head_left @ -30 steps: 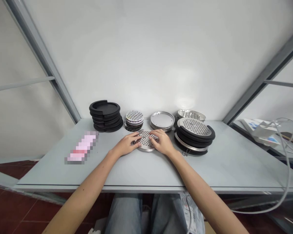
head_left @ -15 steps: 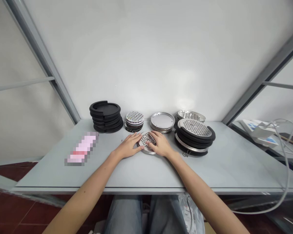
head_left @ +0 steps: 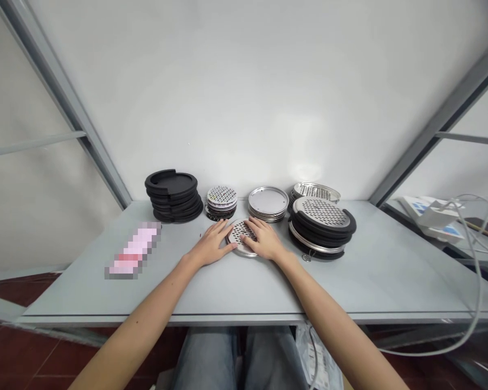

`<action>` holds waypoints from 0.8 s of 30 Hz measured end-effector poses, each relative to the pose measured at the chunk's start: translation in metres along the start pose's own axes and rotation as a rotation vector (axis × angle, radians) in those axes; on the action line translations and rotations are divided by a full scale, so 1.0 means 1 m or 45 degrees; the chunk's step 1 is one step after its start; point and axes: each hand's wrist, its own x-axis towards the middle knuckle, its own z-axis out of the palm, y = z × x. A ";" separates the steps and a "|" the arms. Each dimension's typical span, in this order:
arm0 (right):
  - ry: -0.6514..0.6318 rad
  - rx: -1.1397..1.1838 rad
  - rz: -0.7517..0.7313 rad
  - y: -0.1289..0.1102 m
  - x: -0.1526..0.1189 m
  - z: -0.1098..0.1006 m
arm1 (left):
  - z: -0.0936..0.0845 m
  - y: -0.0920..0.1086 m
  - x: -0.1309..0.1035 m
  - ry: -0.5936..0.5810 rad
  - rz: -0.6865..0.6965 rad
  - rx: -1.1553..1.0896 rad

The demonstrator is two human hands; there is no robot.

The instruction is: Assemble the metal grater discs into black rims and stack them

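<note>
A round metal disc with many slots point(head_left: 239, 234) lies flat on the grey table point(head_left: 236, 287), between my two hands. My left hand point(head_left: 210, 245) touches its left edge, fingers spread. Across its right part rests my right hand point(head_left: 264, 239), palm down with the fingers apart. Behind the disc stand a small stack of perforated discs point(head_left: 222, 200) and a stack of shallow silver plates point(head_left: 268, 201). Right of my right hand is a stack of black rings and metal parts point(head_left: 323, 230), topped by a slotted disc point(head_left: 321, 211).
Black round holders point(head_left: 173, 197) are stacked at the back left, with a blurred pink item point(head_left: 133, 252) in front. More metal graters point(head_left: 316, 190) stand at the back right. A small metal ring point(head_left: 306, 258) lies near the right stack. White cables point(head_left: 477, 271) hang at the far right.
The view has shifted slightly. Both hands keep the same position on the slotted disc; nothing else has visibly moved.
</note>
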 end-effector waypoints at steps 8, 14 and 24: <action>-0.002 -0.032 0.027 0.002 -0.001 -0.008 | -0.024 0.013 0.002 0.477 0.068 0.072; -0.006 -0.010 0.033 0.005 -0.001 -0.007 | -0.096 -0.005 -0.009 0.883 0.027 0.303; -0.004 0.016 0.032 0.007 0.001 -0.004 | -0.248 -0.099 -0.015 0.214 -0.123 0.592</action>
